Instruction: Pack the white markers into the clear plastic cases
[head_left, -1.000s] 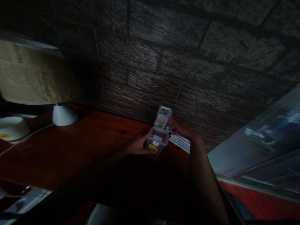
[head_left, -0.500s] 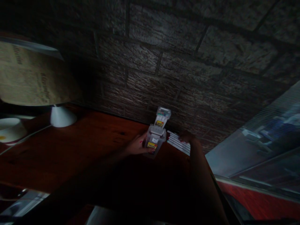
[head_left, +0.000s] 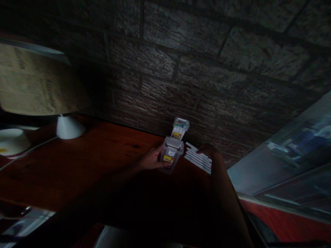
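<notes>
My left hand (head_left: 151, 159) is wrapped round a clear plastic box (head_left: 172, 151) with a lid and a yellow label. The box stands upright on the wooden table, and its inside is too dark to make out. Right behind it stands a second clear box (head_left: 180, 128) with white markers inside and a similar yellow label. To the right several white markers (head_left: 198, 160) lie side by side in a slanting row. My right hand (head_left: 209, 151) is over the row's far end, its fingers closed at the end of the farthest marker (head_left: 191, 146). Shadow hides part of its fingertips.
A rough brick wall (head_left: 160, 65) rises directly behind the table (head_left: 111, 144). On the left are a table lamp (head_left: 68, 127) with a printed shade, a white cup-like vessel (head_left: 12, 141) and a pale cord. At the right stands a glazed door-like panel (head_left: 289, 158).
The farthest marker now shows a gap from the row, and my right hand has shifted slightly. My left hand keeps its hold on the box.
</notes>
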The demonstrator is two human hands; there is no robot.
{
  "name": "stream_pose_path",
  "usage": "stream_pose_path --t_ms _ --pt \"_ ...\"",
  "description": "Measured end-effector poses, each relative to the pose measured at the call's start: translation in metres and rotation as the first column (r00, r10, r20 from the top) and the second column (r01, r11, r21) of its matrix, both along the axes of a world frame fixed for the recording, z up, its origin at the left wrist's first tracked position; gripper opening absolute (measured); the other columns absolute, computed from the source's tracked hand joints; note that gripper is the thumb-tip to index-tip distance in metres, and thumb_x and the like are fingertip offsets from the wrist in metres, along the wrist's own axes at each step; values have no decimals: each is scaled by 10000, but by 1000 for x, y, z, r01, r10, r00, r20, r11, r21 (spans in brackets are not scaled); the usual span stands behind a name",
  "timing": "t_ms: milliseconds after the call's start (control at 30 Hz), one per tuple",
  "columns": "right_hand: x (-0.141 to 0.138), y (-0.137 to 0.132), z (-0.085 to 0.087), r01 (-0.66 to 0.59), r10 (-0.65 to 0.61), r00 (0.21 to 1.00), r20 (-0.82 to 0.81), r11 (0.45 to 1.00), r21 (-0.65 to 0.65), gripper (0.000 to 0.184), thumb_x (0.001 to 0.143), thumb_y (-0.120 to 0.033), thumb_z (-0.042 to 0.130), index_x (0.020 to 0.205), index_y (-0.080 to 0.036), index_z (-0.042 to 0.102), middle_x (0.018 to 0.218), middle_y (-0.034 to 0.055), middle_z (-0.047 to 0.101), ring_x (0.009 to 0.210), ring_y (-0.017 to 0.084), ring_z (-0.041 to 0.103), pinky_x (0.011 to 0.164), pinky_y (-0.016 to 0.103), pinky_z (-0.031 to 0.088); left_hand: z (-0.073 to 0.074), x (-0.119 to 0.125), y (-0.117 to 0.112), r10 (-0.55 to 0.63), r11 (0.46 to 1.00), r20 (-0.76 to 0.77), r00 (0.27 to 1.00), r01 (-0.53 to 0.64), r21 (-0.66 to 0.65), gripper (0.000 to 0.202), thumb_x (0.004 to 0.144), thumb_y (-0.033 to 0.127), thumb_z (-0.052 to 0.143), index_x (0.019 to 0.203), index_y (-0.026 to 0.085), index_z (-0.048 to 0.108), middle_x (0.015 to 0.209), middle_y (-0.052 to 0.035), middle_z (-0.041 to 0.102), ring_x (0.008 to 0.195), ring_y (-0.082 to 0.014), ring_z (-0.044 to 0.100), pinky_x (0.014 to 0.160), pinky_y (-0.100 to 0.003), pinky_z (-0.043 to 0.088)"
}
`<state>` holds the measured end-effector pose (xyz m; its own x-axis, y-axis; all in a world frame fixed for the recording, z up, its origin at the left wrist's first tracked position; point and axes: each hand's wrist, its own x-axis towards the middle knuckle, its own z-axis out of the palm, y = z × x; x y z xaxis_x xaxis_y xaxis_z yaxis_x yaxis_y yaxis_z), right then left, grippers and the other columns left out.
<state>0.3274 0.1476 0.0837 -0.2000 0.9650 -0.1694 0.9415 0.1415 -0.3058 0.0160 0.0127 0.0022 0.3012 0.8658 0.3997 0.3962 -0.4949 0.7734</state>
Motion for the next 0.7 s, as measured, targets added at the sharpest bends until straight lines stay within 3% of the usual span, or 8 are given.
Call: stream_pose_path --t_ms 167,267,367,433,567,700 --pt "3 -12 36 18 -18 1000 -8 999 -41 157 788 -293 759 811 -149 816 803 59 781 699 158 685 631 225 478 0 0 0 -20 1000 23 1000 20 -11 764 794 563 801 1421 217 535 1303 -100 728 1177 -282 711 1046 -410 554" --pt "3 -32 60 -62 46 978 -205 995 -75 301 768 -420 772 917 -162 812 840 48 775 736 170 686 649 240 483 1 0 0 -38 999 30 999 39 -30 767 797 555 798 1429 213 529 1301 -101 729 1170 -281 714 1041 -409 557" --pt "-6 -58 80 -191 133 848 -512 980 -61 401 709 -504 828 939 -178 778 871 39 757 770 164 676 698 250 504 0 1 0 -30 999 37 999 32 -43 784 794 560 797 1444 221 517 1300 -96 728 1167 -280 712 1026 -407 563" --pt "-17 -73 90 -242 206 735 -646 970 34 448 693 -520 854 973 -186 749 901 40 752 795 159 670 733 258 524 -1 2 0 -12 999 32 999 13 -38 792 789 574 796 1444 227 517 1289 -92 731 1159 -285 714 1024 -415 564" --pt "-43 -92 105 -199 323 586 -743 946 255 475 741 -533 833 1048 -189 716 933 51 761 785 146 659 668 236 508 -1 2 -1 -5 1000 4 1000 5 -25 774 786 587 795 1423 240 527 1264 -85 740 1144 -284 721 1022 -412 566" --pt "-66 -95 104 -200 356 561 -748 934 295 452 807 -551 770 1049 -170 744 924 62 772 769 145 665 656 242 510 2 2 -2 6 1000 -25 1000 -7 -22 797 790 598 787 1439 224 516 1257 -83 743 1157 -292 720 1037 -414 564"
